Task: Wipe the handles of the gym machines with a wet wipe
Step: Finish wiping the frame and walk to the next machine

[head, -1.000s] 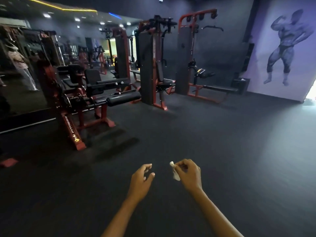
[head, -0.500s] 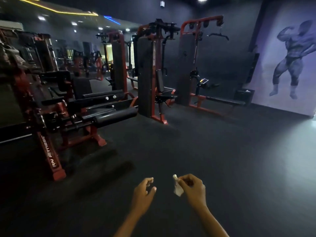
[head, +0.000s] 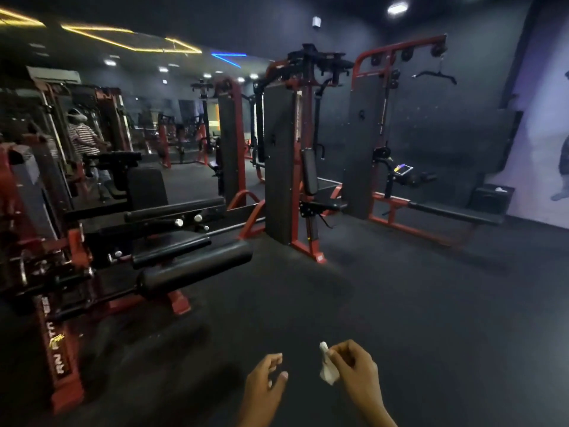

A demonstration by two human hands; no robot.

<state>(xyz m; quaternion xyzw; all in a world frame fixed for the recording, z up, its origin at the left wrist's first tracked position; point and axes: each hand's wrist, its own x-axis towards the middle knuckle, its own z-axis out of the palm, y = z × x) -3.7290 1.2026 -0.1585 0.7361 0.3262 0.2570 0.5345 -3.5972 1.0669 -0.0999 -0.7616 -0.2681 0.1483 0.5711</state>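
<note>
My right hand [head: 357,369] pinches a small crumpled white wet wipe [head: 326,365] low in the view, above the dark floor. My left hand [head: 266,380] hovers beside it, fingers loosely curled, holding nothing and not touching the wipe. A red-and-black leg machine [head: 172,257] with black roller pads stands close at the left. Further ahead stands a red-framed weight-stack machine [head: 283,167], and right of it a cable station with a hanging pulldown bar [head: 434,76]. Both hands are well short of any machine handle.
Dark rubber flooring [head: 400,303] stretches open ahead and to the right. A mirror wall at the left shows a reflected person in a striped shirt [head: 84,140]. A low black bench [head: 452,212] and a black box [head: 491,198] sit by the painted right wall.
The view has moved forward, so the machines loom larger and nearer. Both hands have sunk lower in the frame, the right still pinching the wipe.
</note>
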